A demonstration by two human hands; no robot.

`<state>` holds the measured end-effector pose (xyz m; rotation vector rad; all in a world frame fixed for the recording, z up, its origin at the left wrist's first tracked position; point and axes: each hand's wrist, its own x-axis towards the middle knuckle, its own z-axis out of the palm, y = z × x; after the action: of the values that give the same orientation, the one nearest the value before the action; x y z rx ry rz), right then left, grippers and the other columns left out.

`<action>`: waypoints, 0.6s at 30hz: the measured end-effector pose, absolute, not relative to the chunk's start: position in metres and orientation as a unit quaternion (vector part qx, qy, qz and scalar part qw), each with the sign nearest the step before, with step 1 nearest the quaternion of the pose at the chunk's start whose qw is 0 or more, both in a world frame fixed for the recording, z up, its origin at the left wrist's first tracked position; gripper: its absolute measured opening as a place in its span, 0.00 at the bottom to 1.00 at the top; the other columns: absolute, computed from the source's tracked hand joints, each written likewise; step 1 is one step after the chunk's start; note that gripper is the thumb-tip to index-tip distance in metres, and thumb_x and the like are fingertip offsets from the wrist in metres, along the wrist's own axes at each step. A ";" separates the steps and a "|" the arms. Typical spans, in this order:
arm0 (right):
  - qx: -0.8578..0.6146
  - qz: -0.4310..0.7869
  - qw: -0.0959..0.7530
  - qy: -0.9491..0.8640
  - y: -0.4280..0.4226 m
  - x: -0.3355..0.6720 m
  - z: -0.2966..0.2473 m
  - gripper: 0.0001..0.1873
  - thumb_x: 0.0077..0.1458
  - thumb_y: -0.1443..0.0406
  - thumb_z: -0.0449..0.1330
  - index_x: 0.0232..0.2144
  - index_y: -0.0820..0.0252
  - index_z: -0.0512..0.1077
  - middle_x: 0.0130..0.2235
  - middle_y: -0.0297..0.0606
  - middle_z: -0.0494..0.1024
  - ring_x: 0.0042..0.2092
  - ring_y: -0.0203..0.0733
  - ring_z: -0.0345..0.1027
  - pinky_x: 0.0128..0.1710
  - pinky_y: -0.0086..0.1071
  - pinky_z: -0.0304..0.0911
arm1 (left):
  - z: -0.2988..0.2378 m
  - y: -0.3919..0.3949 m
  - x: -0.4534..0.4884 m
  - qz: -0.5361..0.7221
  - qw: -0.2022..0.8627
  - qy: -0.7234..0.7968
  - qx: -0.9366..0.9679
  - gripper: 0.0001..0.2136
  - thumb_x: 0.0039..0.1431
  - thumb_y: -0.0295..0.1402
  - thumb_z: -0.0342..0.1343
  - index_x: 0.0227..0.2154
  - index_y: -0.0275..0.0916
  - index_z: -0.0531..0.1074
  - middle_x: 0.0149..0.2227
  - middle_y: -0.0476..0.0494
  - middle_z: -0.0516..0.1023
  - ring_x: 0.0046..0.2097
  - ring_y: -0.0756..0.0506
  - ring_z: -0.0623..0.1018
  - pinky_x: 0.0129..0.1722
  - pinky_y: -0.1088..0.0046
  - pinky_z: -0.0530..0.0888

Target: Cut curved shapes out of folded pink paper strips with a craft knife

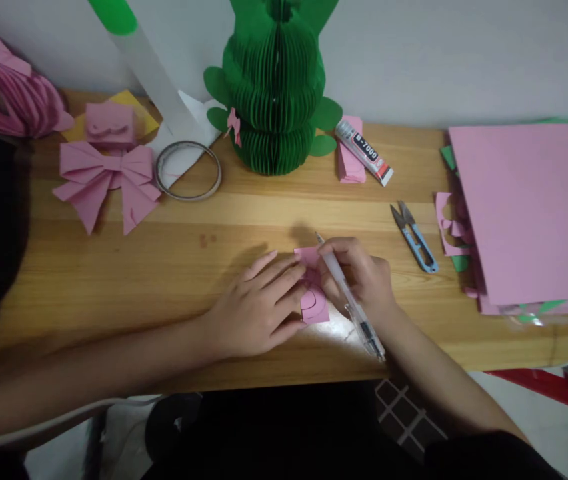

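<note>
A small pink paper piece (313,299) with a curved pen line on it lies on the wooden table (174,267). My left hand (259,303) rests flat on the paper's left side, fingers stretched out and pressing it down. My right hand (359,277) is closed around a clear pen (349,300), its tip at the paper's upper part. The middle of the paper is hidden under my fingers.
Small blue thread snips (414,237) lie right of my hands. A stack of pink and green sheets (519,213) sits at the right. Behind are a glue tube (364,152), a green honeycomb paper figure (274,93), a tape ring (188,171) and a pink paper bow (107,183).
</note>
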<state>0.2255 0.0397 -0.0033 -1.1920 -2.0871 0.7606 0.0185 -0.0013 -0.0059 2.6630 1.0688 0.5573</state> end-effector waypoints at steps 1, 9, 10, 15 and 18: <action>-0.455 0.295 0.305 -0.783 0.040 0.226 -0.004 0.16 0.50 0.71 0.58 0.42 0.52 0.67 0.28 0.26 0.78 0.23 0.30 0.67 0.25 0.25 0.62 | -0.005 -0.001 0.018 0.187 0.111 0.364 0.906 0.18 0.68 0.41 0.49 0.48 0.33 0.74 0.56 0.31 0.75 0.60 0.37 0.72 0.63 0.52 0.64; -0.474 0.370 0.300 -0.740 0.044 0.226 -0.003 0.17 0.49 0.71 0.58 0.42 0.50 0.66 0.27 0.24 0.75 0.25 0.31 0.68 0.28 0.27 0.63 | -0.001 0.005 0.018 0.190 0.120 0.357 0.906 0.13 0.66 0.31 0.50 0.47 0.32 0.76 0.53 0.33 0.78 0.58 0.37 0.74 0.61 0.54 0.67; -0.468 0.378 0.303 -0.739 0.044 0.225 -0.003 0.17 0.49 0.72 0.57 0.42 0.51 0.66 0.28 0.24 0.75 0.25 0.31 0.68 0.28 0.26 0.63 | 0.000 0.006 0.018 0.187 0.118 0.358 0.907 0.13 0.66 0.30 0.50 0.47 0.33 0.76 0.52 0.34 0.78 0.58 0.37 0.74 0.61 0.54 0.67; -0.451 0.386 0.329 -0.734 0.045 0.224 -0.002 0.16 0.49 0.73 0.57 0.41 0.53 0.67 0.26 0.24 0.74 0.25 0.29 0.66 0.27 0.24 0.61 | 0.000 0.007 0.021 0.181 0.111 0.366 0.906 0.12 0.68 0.33 0.50 0.43 0.35 0.77 0.49 0.38 0.80 0.56 0.39 0.75 0.59 0.55 0.68; -0.450 0.385 0.323 -0.738 0.047 0.223 -0.003 0.16 0.49 0.72 0.57 0.41 0.53 0.67 0.26 0.24 0.75 0.25 0.30 0.67 0.28 0.25 0.62 | -0.001 0.006 0.023 0.193 0.098 0.364 0.906 0.12 0.67 0.35 0.52 0.41 0.35 0.77 0.48 0.37 0.80 0.55 0.38 0.76 0.58 0.56 0.68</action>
<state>0.2235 0.0467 -0.0032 -1.1820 -1.9359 1.0109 0.0226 0.0065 -0.0005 2.6808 1.0786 0.5700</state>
